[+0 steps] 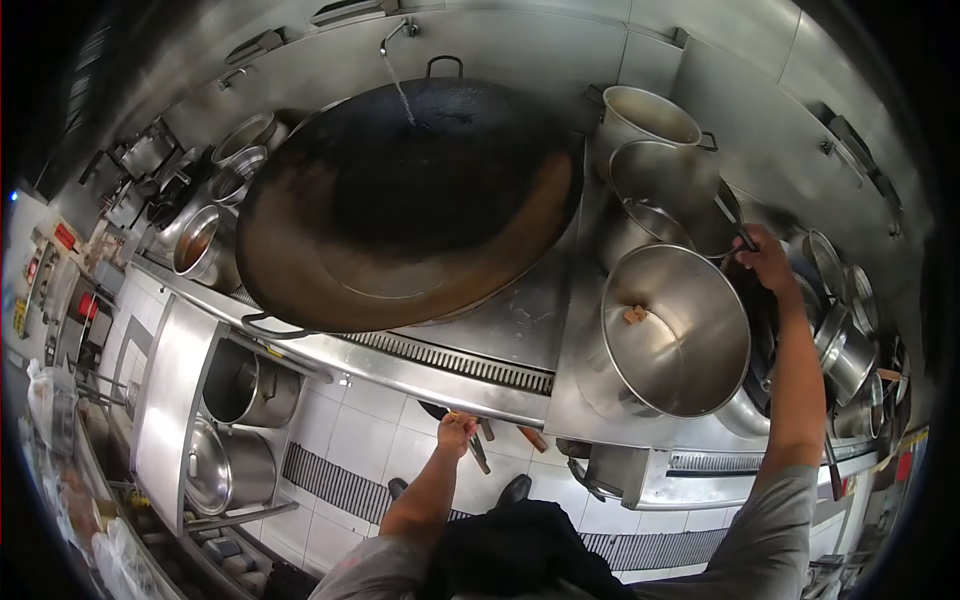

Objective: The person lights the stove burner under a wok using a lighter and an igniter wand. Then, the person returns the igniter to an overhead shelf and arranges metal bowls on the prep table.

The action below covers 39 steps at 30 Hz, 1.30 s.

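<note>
My right hand is wrapped around the dark handle of a utensil, above the pots at the right. The utensil's other end is blurred, so I cannot tell its kind. My left hand is closed at the front edge of the stove, and what its fingers hold is hidden. Left of centre, a huge dark wok rests on the stove, with water running into it from a thin tap. Below my right hand stands a deep steel pot with small brown pieces at its bottom.
Two more tall pots stand behind the deep one. Steel pans crowd the far right. Pots of various sizes line the wok's left side. Lidded pots sit on a low shelf. A slotted drain crosses the tiled floor.
</note>
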Each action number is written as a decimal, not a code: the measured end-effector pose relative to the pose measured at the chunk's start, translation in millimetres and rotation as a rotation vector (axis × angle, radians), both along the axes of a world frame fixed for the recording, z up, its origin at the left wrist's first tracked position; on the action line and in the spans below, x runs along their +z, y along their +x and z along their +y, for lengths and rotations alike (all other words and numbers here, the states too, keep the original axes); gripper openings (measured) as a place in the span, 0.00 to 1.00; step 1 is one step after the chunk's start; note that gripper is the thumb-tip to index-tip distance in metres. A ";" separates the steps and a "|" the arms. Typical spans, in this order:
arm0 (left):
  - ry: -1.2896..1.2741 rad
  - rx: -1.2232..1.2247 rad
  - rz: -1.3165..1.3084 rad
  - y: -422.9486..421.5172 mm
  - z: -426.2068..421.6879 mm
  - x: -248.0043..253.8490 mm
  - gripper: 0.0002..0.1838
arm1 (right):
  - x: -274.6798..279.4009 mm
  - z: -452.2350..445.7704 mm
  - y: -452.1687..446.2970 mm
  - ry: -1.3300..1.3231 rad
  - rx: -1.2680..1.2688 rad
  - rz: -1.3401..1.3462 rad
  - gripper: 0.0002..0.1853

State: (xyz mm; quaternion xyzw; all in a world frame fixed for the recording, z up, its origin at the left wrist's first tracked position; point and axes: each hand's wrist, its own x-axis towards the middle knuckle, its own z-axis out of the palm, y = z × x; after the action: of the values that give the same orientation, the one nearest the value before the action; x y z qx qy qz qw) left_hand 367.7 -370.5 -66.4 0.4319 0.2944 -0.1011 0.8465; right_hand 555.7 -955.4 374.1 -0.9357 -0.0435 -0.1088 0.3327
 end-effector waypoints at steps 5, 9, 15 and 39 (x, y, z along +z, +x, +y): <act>0.305 -0.169 -0.012 -34.0 32.9 40.8 0.09 | 71.0 36.0 -54.8 -0.208 -0.185 -0.153 0.13; 0.909 -0.242 -0.304 -54.4 93.1 133.7 0.12 | 109.8 86.4 -126.5 0.020 -0.185 -0.191 0.12; 1.951 0.345 -1.171 11.7 188.3 376.7 0.08 | 126.2 230.7 -251.3 0.197 -0.170 -0.176 0.14; 1.761 -0.309 -1.899 123.6 237.3 484.2 0.11 | -237.3 576.9 -417.1 0.899 -0.386 0.336 0.07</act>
State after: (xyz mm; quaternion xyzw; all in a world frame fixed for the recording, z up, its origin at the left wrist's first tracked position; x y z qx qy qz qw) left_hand 491.3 -133.2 417.8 0.7699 -0.5002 0.3719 0.1370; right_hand 138.5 -378.5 136.8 -0.6958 0.2349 -0.0243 0.6782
